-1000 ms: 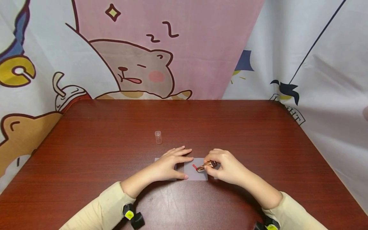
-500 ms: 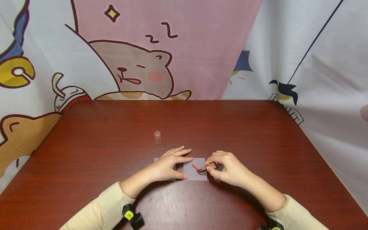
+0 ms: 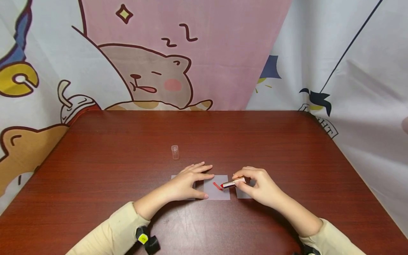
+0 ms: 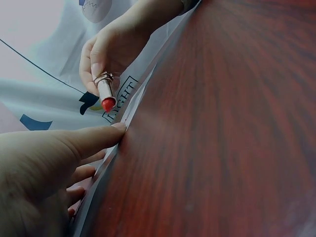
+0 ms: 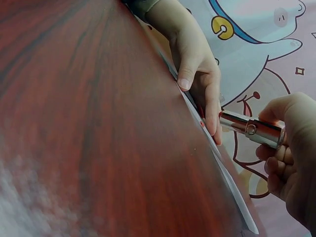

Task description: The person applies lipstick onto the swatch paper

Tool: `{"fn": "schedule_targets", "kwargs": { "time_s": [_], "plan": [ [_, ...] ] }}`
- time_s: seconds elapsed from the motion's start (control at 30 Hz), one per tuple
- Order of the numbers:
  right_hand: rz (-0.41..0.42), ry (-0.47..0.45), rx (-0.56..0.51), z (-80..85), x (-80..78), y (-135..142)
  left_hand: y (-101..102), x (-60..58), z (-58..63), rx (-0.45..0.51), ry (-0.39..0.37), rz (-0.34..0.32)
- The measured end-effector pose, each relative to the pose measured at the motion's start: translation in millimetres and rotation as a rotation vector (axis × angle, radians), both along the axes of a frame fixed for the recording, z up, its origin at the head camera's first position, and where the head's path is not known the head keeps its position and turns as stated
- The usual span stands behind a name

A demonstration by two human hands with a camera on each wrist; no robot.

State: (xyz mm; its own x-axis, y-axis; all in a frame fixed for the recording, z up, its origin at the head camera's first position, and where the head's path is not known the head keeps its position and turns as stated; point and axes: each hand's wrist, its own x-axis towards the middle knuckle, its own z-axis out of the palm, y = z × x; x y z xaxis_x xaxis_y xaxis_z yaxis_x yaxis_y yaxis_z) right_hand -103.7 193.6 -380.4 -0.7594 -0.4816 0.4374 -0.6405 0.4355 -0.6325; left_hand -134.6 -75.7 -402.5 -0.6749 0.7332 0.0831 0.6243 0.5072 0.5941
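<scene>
My right hand (image 3: 259, 184) pinches a lipstick (image 3: 234, 182) by its metallic case, between thumb and fingers. Its red tip points left, over a white paper (image 3: 220, 196) on the table. A short slanted red streak (image 3: 217, 186) marks that paper. My left hand (image 3: 188, 182) rests on the sheet's left side, fingers straight and spread, thumb at the near edge. In the left wrist view the red tip (image 4: 108, 104) stands out from the case, above the paper's edge. The right wrist view shows the lipstick case (image 5: 251, 127) beyond the left fingers.
A clear cap (image 3: 175, 152) stands on the dark red wooden table (image 3: 204, 134) behind the left hand. Another white paper (image 3: 243, 193) lies partly under the right hand; one more (image 3: 174, 176) is mostly hidden by the left. A printed curtain (image 3: 223, 53) hangs behind.
The red streak has grown longer toward lower right. My right hand has shifted right and the lipstick tip has come off the streak, baring more of the right paper. The left hand stays put.
</scene>
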Motion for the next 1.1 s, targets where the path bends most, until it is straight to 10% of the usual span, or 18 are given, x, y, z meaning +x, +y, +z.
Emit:
{"fn": "schedule_targets", "kwargs": {
  "time_s": [0.2,0.47,1.1],
  "plan": [
    [-0.019,-0.003,-0.026,18.8,7.6,-6,-1,-0.2,-0.9,-0.003,0.001,0.001],
    [-0.021,0.01,-0.054,-10.8,-7.9,9,0,0.1,-0.4,0.001,0.003,0.008],
    [-0.043,0.045,-0.104,-7.6,-9.0,17,6,1.8,3.2,0.071,0.018,0.049]
  ]
}}
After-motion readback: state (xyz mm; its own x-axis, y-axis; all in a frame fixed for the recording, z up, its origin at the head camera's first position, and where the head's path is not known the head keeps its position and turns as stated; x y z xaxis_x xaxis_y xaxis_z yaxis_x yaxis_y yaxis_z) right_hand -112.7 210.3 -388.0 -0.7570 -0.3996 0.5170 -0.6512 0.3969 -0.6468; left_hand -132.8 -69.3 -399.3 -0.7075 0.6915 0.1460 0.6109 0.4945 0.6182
